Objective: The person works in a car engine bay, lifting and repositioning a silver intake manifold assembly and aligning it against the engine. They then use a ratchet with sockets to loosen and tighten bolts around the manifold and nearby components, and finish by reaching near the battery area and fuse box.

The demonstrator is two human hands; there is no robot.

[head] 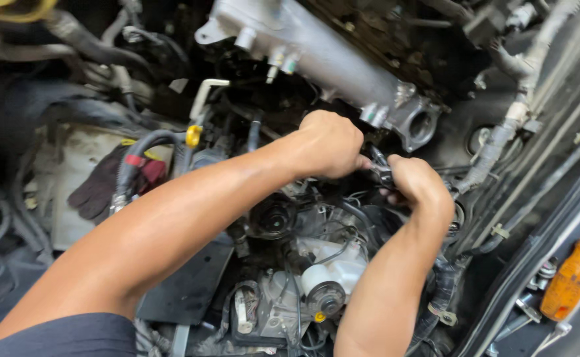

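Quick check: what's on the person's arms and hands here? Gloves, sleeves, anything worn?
Both hands are bare: no gloves on the left hand or the right hand. Both forearms are bare too, with no watch or wristband showing. A dark blue-grey short sleeve covers the left upper arm at the bottom edge. The right arm's sleeve is out of view.

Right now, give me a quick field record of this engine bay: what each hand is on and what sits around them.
Setting: open engine bay, viewed from above
Left hand: closed in a fist beside the small dark tool; its grip is hidden
Right hand: closed on the same tool
Above hands: silver intake manifold
Below hands: white reservoir with black cap
Far left: dark glove on a pale surface
Lower right: orange-handled screwdriver on the bay edge
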